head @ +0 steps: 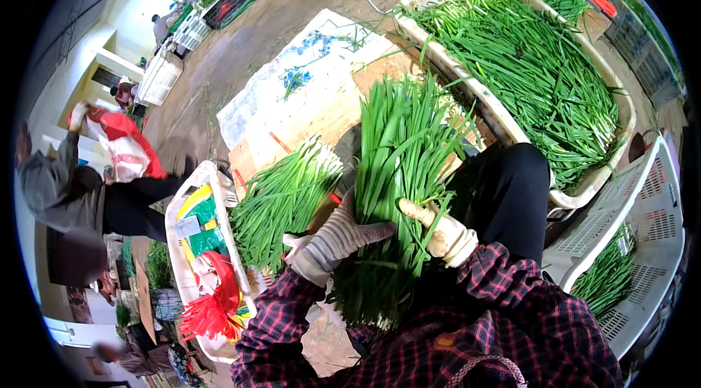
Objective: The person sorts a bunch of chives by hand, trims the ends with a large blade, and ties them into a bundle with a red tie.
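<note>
A thick bundle of garlic chives stands in front of my chest, leaf tips pointing away from me and pale stem ends low near my lap. My left hand, in a striped knit glove, grips its left side, with the thumb across the leaves. On the right side, my right hand, in a pale stained glove, holds the same bundle with its fingers partly hidden by leaves. Another pile of chives lies just left of the bundle, its white stems towards the upper right.
A large cream tub heaped with chives stands at right, beside a white perforated crate. Left is a white basket with red strips. Cardboard and a white sheet lie ahead. A person holds a red-and-white bag.
</note>
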The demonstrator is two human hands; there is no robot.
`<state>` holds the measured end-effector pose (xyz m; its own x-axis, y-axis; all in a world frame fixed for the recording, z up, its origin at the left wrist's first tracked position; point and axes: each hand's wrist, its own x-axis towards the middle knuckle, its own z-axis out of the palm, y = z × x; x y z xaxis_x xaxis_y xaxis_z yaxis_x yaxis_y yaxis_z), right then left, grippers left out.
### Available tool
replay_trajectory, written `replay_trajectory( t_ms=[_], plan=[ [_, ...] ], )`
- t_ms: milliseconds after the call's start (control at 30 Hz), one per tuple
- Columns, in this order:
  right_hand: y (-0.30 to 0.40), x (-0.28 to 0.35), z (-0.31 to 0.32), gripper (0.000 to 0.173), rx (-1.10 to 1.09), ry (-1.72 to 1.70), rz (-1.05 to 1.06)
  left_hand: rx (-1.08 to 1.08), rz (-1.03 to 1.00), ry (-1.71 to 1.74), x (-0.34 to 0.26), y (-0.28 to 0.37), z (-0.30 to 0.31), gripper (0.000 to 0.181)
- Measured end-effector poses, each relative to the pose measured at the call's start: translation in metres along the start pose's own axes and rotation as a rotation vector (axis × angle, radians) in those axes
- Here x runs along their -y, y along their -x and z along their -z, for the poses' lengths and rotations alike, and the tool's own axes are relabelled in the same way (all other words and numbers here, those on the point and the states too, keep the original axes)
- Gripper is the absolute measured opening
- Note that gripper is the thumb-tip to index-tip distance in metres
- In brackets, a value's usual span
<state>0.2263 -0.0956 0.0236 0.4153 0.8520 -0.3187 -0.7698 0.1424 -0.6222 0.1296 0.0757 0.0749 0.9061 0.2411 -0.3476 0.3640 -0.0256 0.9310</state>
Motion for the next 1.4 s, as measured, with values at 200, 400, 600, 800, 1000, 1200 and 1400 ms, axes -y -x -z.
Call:
replay_trajectory(
  t_ms=[200,400,600,800,1000,1200,1400],
  plan=[
    [0.000,0.101,-0.067,0.042,0.289,0.403,0.415,-0.039,-0.286,-0.034,-0.088,0.019,0.020,0.059],
    [-0.044,0.166,-0.114,0.040,0.681,0.872,0.879,-0.121,-0.529,-0.135,-0.114,-0.002,0.055,0.054],
    [-0.073,0.173,-0.063,0.059,0.375,1.547,1.142,-0.063,-0.548,-0.038,-0.083,-0.061,0.056,0.049],
    [-0.093,0.156,-0.071,0.084,0.148,1.048,0.863,-0.081,-0.534,0.018,-0.080,-0.077,0.059,0.049],
    [-0.108,0.177,-0.082,0.079,0.094,1.111,0.858,-0.121,-0.541,-0.402,-0.122,-0.077,0.051,0.056],
    [-0.094,0.180,-0.126,0.049,-0.003,1.031,0.977,-0.161,-0.749,-0.365,-0.140,-0.064,0.068,0.040],
    [-0.111,0.190,-0.086,0.061,0.199,1.292,1.044,-0.168,-0.661,-0.682,-0.134,-0.075,0.066,0.028]
  ],
)
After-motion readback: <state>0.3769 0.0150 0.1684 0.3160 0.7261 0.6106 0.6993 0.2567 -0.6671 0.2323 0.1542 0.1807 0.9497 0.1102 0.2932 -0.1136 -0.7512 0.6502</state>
